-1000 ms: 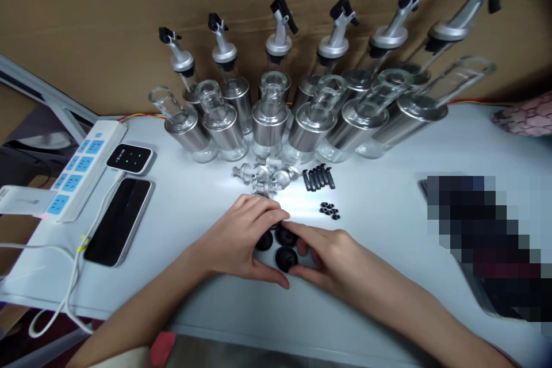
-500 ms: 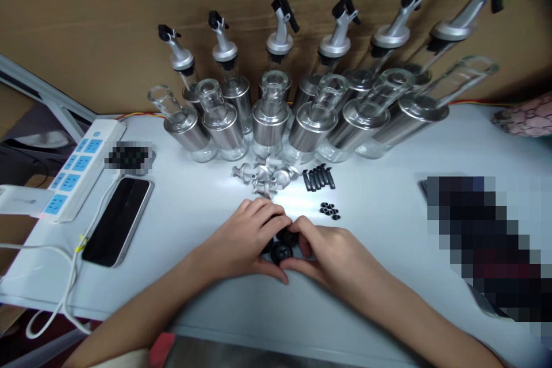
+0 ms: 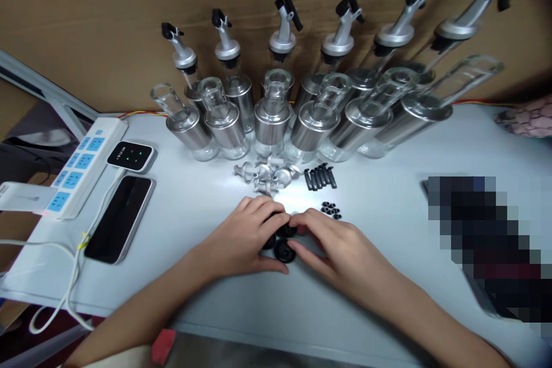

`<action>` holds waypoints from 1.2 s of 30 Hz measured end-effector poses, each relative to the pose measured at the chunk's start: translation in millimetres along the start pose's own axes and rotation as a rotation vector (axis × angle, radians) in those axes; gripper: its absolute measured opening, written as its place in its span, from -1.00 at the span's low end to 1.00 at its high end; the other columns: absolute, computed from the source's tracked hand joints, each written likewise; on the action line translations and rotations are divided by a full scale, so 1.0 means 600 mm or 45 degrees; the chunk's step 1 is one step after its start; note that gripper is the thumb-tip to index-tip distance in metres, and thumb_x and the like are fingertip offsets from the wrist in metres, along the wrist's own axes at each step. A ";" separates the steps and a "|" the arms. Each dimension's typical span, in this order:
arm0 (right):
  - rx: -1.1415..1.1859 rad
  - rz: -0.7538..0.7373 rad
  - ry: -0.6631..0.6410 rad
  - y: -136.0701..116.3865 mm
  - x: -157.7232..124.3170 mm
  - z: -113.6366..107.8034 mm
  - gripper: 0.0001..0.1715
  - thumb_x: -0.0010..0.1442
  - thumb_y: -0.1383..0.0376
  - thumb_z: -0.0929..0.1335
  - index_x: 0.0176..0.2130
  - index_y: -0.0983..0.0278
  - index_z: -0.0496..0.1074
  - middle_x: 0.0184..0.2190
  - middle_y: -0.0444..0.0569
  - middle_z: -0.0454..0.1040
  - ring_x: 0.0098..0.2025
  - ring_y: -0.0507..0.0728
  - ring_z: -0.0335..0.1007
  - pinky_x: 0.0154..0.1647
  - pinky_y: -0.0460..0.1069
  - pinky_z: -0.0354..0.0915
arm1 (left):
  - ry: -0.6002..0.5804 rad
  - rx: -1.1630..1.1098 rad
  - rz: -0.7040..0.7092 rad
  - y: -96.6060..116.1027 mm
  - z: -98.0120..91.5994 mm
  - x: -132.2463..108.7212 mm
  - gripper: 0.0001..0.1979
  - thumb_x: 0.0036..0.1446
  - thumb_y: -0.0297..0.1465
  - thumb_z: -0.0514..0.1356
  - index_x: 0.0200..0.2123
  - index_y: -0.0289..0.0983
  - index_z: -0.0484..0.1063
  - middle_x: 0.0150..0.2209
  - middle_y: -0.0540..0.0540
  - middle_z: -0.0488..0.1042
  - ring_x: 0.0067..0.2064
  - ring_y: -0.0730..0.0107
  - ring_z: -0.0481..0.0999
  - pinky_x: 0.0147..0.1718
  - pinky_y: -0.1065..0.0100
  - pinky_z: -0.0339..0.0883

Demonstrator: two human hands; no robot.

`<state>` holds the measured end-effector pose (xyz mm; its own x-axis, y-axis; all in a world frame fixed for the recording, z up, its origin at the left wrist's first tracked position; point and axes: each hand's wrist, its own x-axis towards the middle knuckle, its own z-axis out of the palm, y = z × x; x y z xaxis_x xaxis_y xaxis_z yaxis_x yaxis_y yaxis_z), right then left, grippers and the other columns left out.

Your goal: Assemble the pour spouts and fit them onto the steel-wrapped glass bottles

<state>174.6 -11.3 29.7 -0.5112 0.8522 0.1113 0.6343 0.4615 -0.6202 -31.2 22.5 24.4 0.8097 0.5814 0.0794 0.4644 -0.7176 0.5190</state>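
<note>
Several black round stoppers (image 3: 284, 250) sit in a small group on the table between my hands. My left hand (image 3: 248, 236) curves around the group from the left, fingers over the far side and thumb stretched out along the near side. From the right, my right hand (image 3: 336, 244) reaches in with finger and thumb apart, its fingertips touching the stoppers. Part of the group is hidden under my left fingers. Just beyond lie silver pourer spouts (image 3: 265, 174) in a heap, a row of black levers (image 3: 319, 176) and a cluster of small black caps (image 3: 331, 210).
Glass bottles with metal sleeves (image 3: 272, 121) stand in a front row; bottles topped with pourers (image 3: 282, 40) stand behind, against cardboard (image 3: 107, 11). At left are a power strip (image 3: 86, 167), a small Wi-Fi device (image 3: 131, 156), a phone (image 3: 118, 218) and white cables. A blurred-out dark object (image 3: 487, 247) lies right.
My right thumb has moved from the near edge of the front stopper to its right side. My right hand has drawn slightly back to the right. The view has shifted a little.
</note>
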 end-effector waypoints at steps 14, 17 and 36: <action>0.008 -0.054 0.096 0.004 0.003 0.002 -0.86 0.29 0.41 0.23 -0.27 0.31 0.37 -0.37 -0.01 0.43 -0.37 0.09 0.40 -0.41 -0.03 0.35 | -0.037 -0.056 -0.043 0.001 -0.002 -0.002 -0.37 0.16 -0.03 0.18 0.15 -0.29 0.15 0.02 -0.25 0.38 0.08 0.06 0.31 0.01 0.08 0.23; 0.010 -0.047 0.068 0.001 0.003 -0.003 -0.81 0.31 0.40 0.21 -0.26 0.31 0.39 -0.36 0.00 0.43 -0.35 0.09 0.39 -0.36 -0.02 0.35 | -0.035 -0.071 -0.050 0.000 -0.002 -0.002 -0.35 0.15 -0.03 0.19 0.16 -0.30 0.14 0.03 -0.26 0.38 0.09 0.04 0.30 0.02 0.07 0.22; 0.230 0.004 0.068 0.003 0.000 -0.002 -0.89 0.26 0.41 0.26 -0.24 0.27 0.37 -0.28 0.01 0.45 -0.29 0.08 0.46 -0.30 -0.02 0.43 | -0.035 -0.072 -0.042 0.002 -0.004 0.000 -0.42 0.17 -0.11 0.20 0.12 -0.32 0.18 0.01 -0.24 0.39 0.08 0.08 0.30 0.02 0.11 0.24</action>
<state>176.1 -10.1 29.6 -0.4747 0.8677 0.1472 0.5188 0.4110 -0.7496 -31.5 22.3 27.1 0.8042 0.5931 0.0389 0.4703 -0.6750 0.5684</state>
